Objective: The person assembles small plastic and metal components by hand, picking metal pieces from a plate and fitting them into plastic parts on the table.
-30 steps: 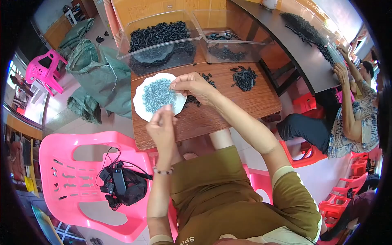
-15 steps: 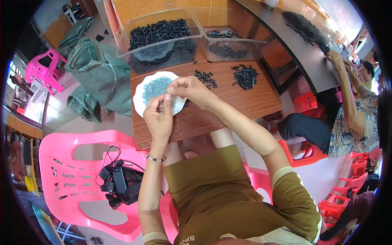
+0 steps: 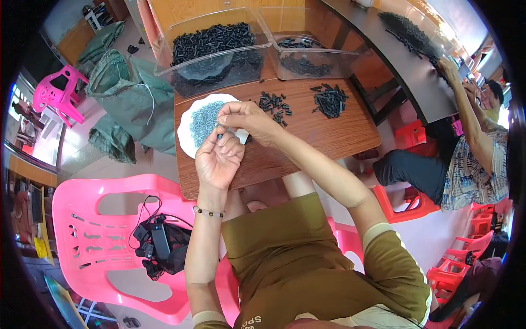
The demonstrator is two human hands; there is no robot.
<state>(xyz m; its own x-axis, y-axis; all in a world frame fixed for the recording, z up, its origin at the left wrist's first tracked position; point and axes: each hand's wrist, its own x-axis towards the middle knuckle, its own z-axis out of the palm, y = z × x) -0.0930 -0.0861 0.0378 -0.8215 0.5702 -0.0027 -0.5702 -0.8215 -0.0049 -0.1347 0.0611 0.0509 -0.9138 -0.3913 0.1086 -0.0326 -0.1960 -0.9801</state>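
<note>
Over the edge of a white scalloped plate (image 3: 184, 143), my two hands meet fingertip to fingertip. My left hand (image 3: 219, 162), palm turned up, pinches a small black cylindrical piece (image 3: 220, 132) between thumb and fingers. My right hand (image 3: 247, 122) is closed in a pinch just above that piece; whatever its fingertips hold is too small to make out. Small shiny, pale blue-grey pieces (image 3: 203, 122) are heaped on the plate. On the brown wooden table (image 3: 307, 140) lie a loose scatter of black pieces (image 3: 272, 104) and a denser pile of them (image 3: 330, 101).
Behind stand a clear bin full of black pieces (image 3: 213, 44) and another clear bin (image 3: 304, 68) holding fewer. Green sacks (image 3: 129, 98) are at the left, beyond a pink chair (image 3: 98, 219) with black cables and a bag. Another person (image 3: 474, 159) works at the dark table (image 3: 405, 77).
My left hand has rolled palm up, its fingers now curled and the black piece showing at its fingertips. My right hand has shifted slightly left, still pinching.
</note>
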